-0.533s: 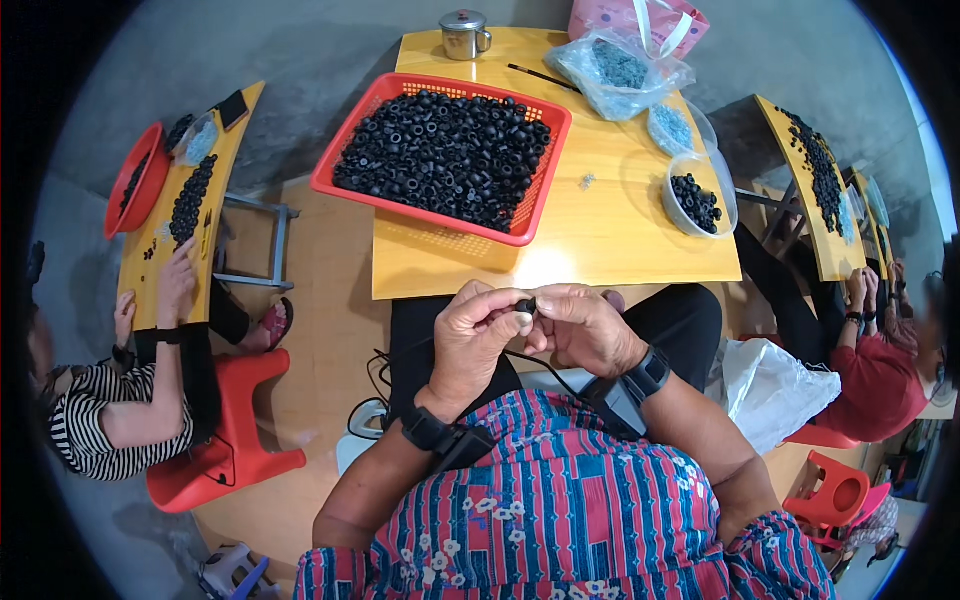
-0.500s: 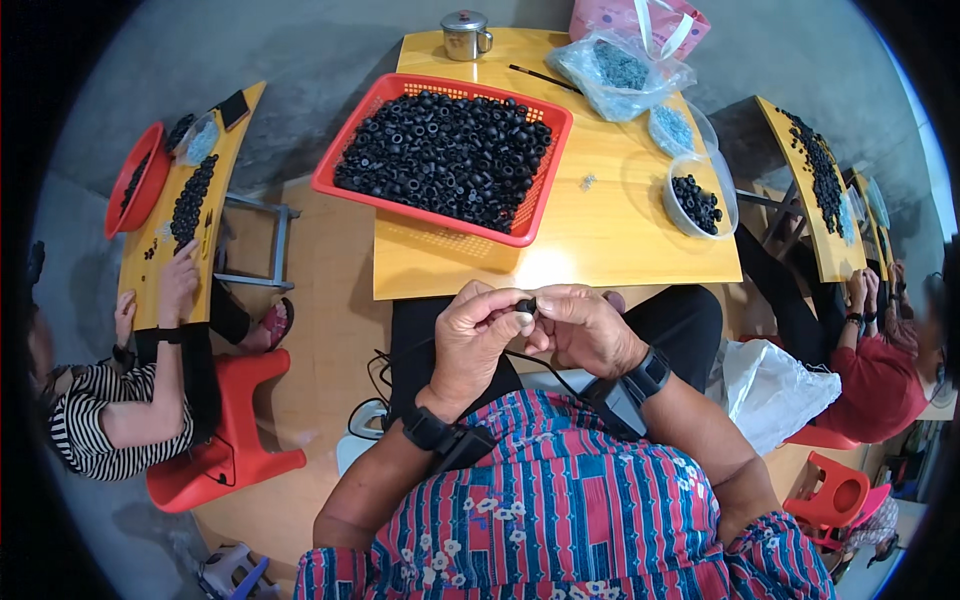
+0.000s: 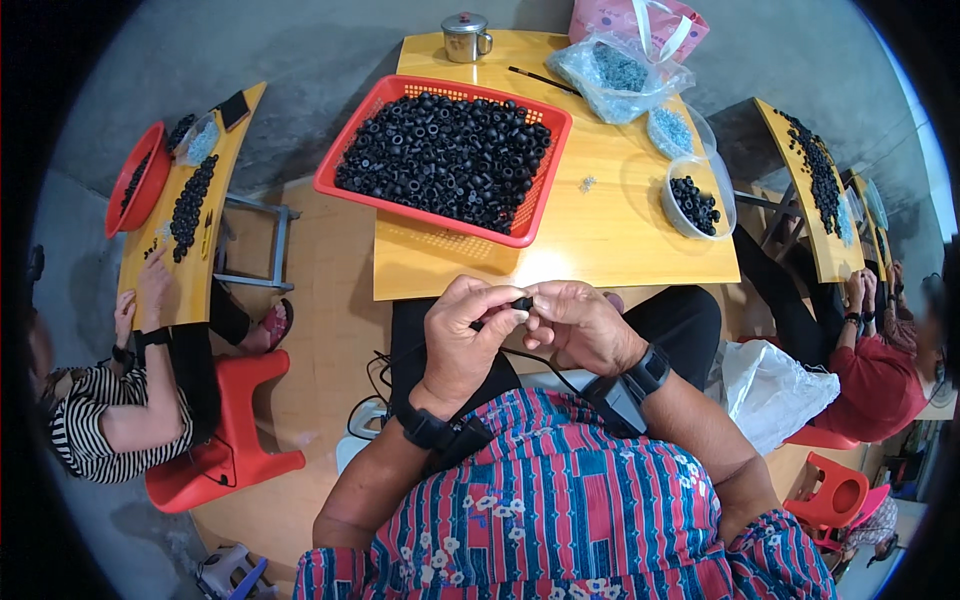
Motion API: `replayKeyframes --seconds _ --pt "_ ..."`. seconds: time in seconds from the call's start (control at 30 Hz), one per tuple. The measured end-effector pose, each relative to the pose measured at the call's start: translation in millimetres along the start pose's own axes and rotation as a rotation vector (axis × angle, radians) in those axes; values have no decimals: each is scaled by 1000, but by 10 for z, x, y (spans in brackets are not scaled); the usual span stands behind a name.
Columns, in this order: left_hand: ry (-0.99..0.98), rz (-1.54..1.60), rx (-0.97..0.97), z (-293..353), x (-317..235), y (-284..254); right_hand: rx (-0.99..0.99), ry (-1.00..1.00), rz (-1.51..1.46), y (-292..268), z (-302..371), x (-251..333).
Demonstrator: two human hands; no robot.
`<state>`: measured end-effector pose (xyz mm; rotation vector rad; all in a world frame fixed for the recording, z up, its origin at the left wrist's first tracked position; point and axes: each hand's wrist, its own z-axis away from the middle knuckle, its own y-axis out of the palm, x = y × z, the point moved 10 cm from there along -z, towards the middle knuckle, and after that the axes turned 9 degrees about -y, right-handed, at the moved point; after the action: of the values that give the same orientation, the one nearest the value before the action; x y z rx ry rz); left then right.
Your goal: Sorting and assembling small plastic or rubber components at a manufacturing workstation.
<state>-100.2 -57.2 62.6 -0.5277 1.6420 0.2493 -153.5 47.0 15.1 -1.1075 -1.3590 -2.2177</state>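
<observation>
My left hand (image 3: 468, 335) and my right hand (image 3: 582, 325) meet just below the near edge of the yellow table (image 3: 600, 240). Together they pinch a small black rubber ring (image 3: 522, 302) between the fingertips. Both wrists wear black bands. Ahead on the table sits a red basket (image 3: 530, 215) heaped with several black rings (image 3: 445, 160). A clear bowl (image 3: 672, 205) at the right holds more black rings. My lap and a blue-and-red patterned shirt fill the lower part of the view.
A metal mug (image 3: 467, 36), a pen, a clear bag of grey parts (image 3: 620, 75) and a pink bag stand at the table's far side. A person in a striped top works at a left table, another in red at the right. Red stools stand on the floor.
</observation>
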Motion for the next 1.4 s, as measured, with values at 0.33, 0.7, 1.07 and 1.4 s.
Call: replayKeyframes --seconds 0.33,0.7,1.07,1.4 --pt "-35 22 -26 47 110 -24 -35 44 -140 -35 7 -149" --pt "-41 41 -19 64 118 -20 -36 80 -162 -59 28 -200" --pt "-103 57 -6 54 187 -19 -202 -236 166 -96 9 145" --pt "-323 390 98 99 428 143 -289 -472 356 -161 51 208"
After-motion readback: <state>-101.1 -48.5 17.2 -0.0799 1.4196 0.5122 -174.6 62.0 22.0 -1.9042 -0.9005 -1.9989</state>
